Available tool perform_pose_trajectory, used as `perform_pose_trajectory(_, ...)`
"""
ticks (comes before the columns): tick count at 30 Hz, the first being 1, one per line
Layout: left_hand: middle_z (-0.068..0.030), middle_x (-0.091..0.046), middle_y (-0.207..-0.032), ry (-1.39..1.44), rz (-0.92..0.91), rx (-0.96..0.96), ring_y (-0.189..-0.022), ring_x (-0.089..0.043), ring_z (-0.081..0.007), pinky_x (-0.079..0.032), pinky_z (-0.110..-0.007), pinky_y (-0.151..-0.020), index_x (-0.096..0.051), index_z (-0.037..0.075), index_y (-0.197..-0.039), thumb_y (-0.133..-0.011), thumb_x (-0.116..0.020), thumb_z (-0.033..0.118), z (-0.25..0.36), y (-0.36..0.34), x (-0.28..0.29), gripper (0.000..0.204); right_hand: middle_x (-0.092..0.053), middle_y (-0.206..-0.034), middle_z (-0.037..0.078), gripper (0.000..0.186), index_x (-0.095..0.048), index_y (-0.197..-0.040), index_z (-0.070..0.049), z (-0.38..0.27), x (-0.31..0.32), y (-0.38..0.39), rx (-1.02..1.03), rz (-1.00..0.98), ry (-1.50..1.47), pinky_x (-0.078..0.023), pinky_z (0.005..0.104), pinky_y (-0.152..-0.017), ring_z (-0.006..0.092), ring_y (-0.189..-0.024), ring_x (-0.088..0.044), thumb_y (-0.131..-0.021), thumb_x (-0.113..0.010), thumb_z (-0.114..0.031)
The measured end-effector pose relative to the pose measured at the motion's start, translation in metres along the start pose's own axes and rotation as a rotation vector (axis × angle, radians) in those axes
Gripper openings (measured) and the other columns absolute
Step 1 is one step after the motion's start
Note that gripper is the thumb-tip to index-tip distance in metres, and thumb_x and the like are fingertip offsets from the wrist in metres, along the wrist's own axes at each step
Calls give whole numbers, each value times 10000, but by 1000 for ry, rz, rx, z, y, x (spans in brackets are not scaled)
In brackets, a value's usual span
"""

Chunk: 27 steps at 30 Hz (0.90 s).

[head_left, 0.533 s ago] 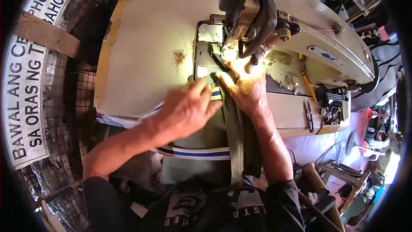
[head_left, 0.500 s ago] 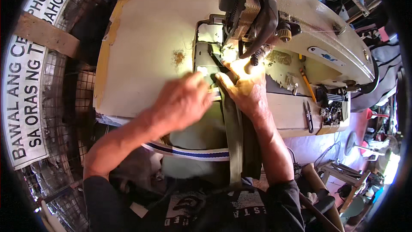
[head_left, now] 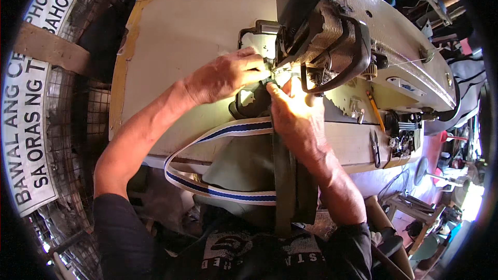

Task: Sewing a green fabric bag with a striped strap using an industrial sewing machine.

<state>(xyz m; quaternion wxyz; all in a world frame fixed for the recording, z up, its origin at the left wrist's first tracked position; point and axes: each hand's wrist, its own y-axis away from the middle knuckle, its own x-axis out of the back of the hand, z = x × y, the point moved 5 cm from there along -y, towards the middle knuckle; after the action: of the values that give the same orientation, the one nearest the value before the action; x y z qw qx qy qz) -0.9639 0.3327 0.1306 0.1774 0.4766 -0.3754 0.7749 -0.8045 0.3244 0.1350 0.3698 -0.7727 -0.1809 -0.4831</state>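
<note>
A sewing machine [head_left: 332, 41] stands over the work, its lamp glaring at the needle. Olive green fabric [head_left: 238, 158] hangs over the table's front edge, with a long folded band [head_left: 284, 176] running up to the needle. A white webbing strap [head_left: 223, 193] with a blue stripe loops out to its left. My right hand [head_left: 300, 109] grips the band just before the needle, thumb on top. Left of the needle, my left hand [head_left: 228, 75] has its fingers closed, tips at the dark edge of the work; what they pinch is hidden.
The pale tabletop [head_left: 176, 46] has taped edges. On the right lie an orange pencil-like stick [head_left: 375, 111], thread snips [head_left: 374, 148] and a tray of small metal parts [head_left: 402, 142]. Wire mesh with a sign [head_left: 31, 135] stands at the left.
My left hand has moved up and right to the needle and is no longer blurred. The striped strap now bows out in a wider loop. The view has shifted slightly.
</note>
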Motion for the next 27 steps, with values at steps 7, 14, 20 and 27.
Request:
perform_pose_trajectory(7, -93, -545, -939, 14, 183, 153, -918, -551, -281, -512, -384, -858, -658, 38, -966, -769, -674, 93, 29, 7, -10, 205, -598, -705, 98, 56, -711, -812, -141, 48, 4, -9, 158, -132, -35, -444, 450, -741, 307, -708, -605, -794, -659, -134)
perform_pose_trajectory(14, -102, -607, -984, 124, 242, 242, -981, -601, -288, -529, -393, -878, -648, 16, -965, -771, -720, 108, 23, 7, -10, 226, -570, -624, 63, 53, -707, -686, -197, 57, -2, -3, 304, 43, -22, -420, 496, -767, 290, -688, -589, -732, -719, -174)
perform_pose_trajectory(20, -111, -630, -984, 69, 227, 232, -975, -623, -291, -549, -386, -863, -645, 9, -965, -774, -706, 99, 25, 8, -9, 220, -563, -633, 68, 55, -713, -767, -167, 52, 8, -5, 358, 8, -160, -430, 491, -774, 300, -692, -588, -770, -659, -178)
perform_pose_trajectory(27, -110, -622, -992, 49, 228, 220, -971, -621, -296, -546, -383, -858, -642, 16, -942, -770, -704, 122, 28, 6, -5, 211, -563, -640, 65, 147, -708, -910, -133, 49, 9, -8, 481, -36, -98, -451, 460, -718, 297, -667, -591, -812, -601, -160)
